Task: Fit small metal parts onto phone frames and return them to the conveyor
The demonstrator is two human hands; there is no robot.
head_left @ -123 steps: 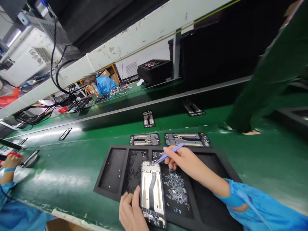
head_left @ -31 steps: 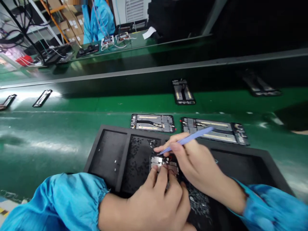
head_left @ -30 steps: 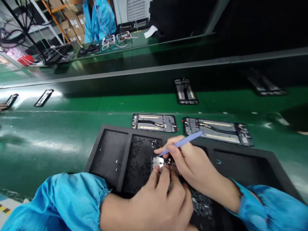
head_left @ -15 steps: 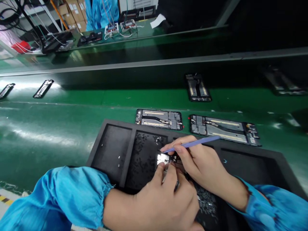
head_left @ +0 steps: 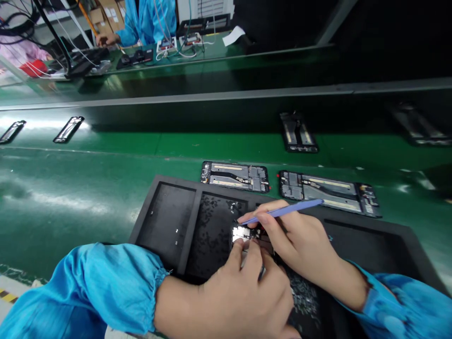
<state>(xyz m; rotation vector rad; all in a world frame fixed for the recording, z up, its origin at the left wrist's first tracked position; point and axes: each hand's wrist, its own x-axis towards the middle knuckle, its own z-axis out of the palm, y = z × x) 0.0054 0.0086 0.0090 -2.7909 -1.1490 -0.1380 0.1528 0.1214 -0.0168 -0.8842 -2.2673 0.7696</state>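
My left hand (head_left: 243, 294) is closed around a smartphone frame (head_left: 243, 233), and its fingers cover most of it. Only a bright metal patch and a small dark area of the frame show near my fingertips. My right hand (head_left: 298, 240) pinches a slim blue plastic pry tool (head_left: 284, 212), with its tip at the top edge of the phone. Both hands are over a black foam tray (head_left: 192, 230) with several compartments. Tiny metal parts (head_left: 303, 296) lie in the compartment under my right wrist.
Several opened phone housings lie on the green conveyor belt, including one (head_left: 235, 176) and another (head_left: 328, 194) just past the tray. Blue sleeves cover my forearms. Across the line, a co-worker in blue (head_left: 151, 21) stands at a second bench with cables and test fixtures.
The phone frame, fully visible in my left hand four seconds ago, is now almost covered by my fingers. The blue tool lies flatter, and the view has turned level.
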